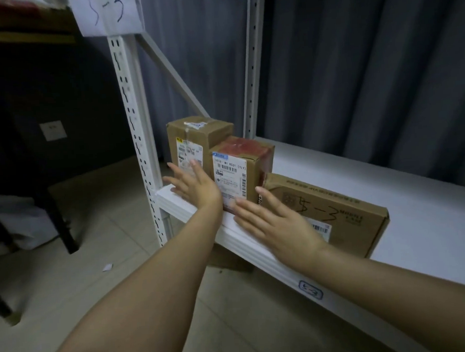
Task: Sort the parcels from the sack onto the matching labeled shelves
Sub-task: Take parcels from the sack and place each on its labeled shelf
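Three cardboard parcels stand in a row on the white shelf (418, 200). A tall brown box (196, 137) is at the left end. A smaller box with red tape on top (246, 158) sits in the middle. A flat box marked "5-3" (345, 209) lies to the right. My left hand (193, 185) is flat and open against the front of the tall box. Spread open, my right hand (278, 224) rests at the shelf's front edge, touching the middle box and the flat box. Neither hand grips anything.
A small label (310, 289) is stuck on the shelf's front beam. A paper sign reading "5-3" (107, 12) hangs above on the white upright post (136, 127). Grey curtains hang behind. A dark table leg (56, 213) and a white sack (16, 224) are at left on the tiled floor.
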